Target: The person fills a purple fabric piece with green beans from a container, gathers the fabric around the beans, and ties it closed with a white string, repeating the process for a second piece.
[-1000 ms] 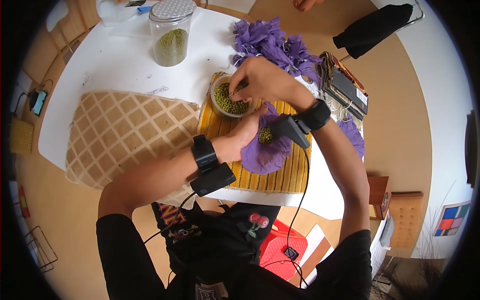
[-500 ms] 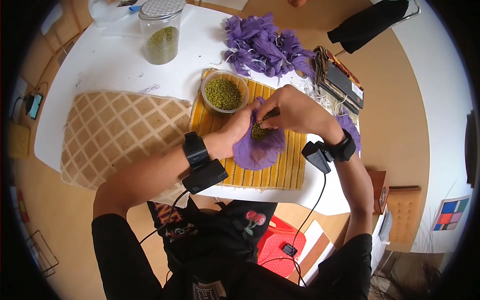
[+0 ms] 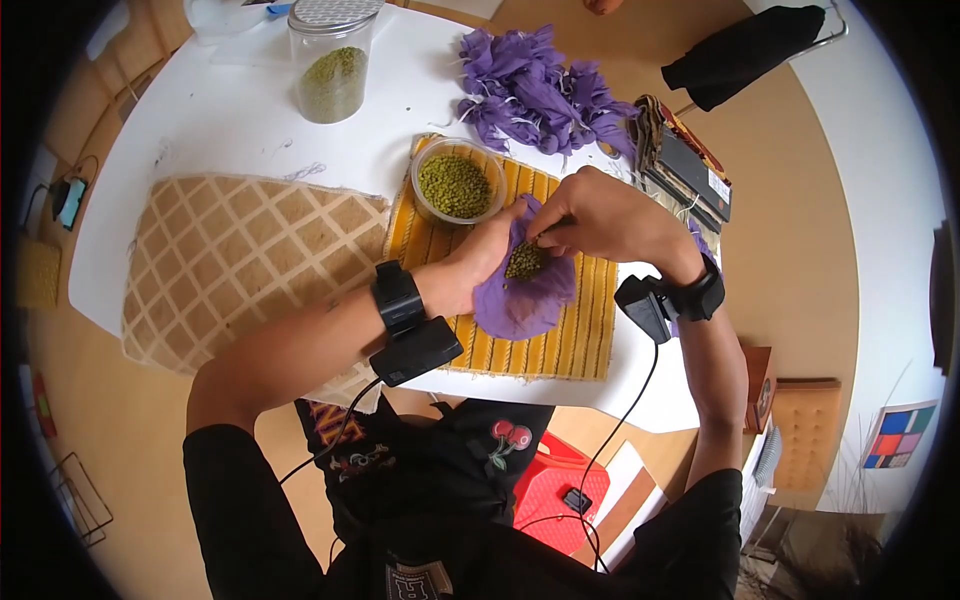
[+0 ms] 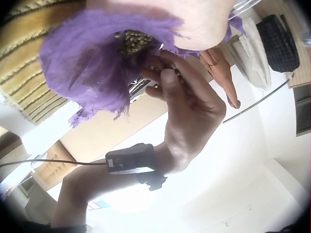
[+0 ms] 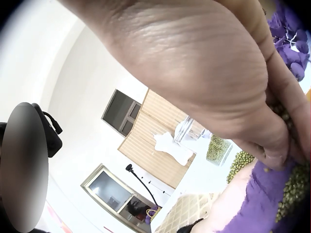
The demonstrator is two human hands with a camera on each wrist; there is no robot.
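left hand [image 3: 472,268]: under the purple cloth [image 3: 520,308], propping it up, palm side against it; fingers mostly tucked out of sight, so can't tell how far curled, sorry

right hand [image 3: 610,222]: fingers bent in and bunched with the thumb, pinching some loose beans [image 4: 176,73], right over the bean pile [image 3: 522,264]

purple cloth: spread out in the left hand, a bit dished, frayed along the edge, above the yellow striped mat [image 3: 590,345]

bean pile: little green heap sitting in the middle of the purple cloth, just below the fingertips

round tub [image 3: 415,188]: clear plastic, no lid on, with plenty of green beans [image 3: 455,186] inside; parked on the yellow striped mat, just beside the left hand

lidded jar [image 3: 332,88]: see-through, silvery patterned lid, part filled with green stuff, upright on the white table [image 3: 215,125], well apart from both hands

purple bundles [image 3: 540,90]: big messy heap with white strings poking out, beyond the right hand on the white table

beige mat [image 3: 255,270]: pale diamond lattice, lying partly under the left forearm, next to the yellow striped mat

book stack [image 3: 690,175]: dark covers, near the purple bundles

red stool [image 3: 560,485]: down below the table edge, small black gadget [image 3: 577,501] on top
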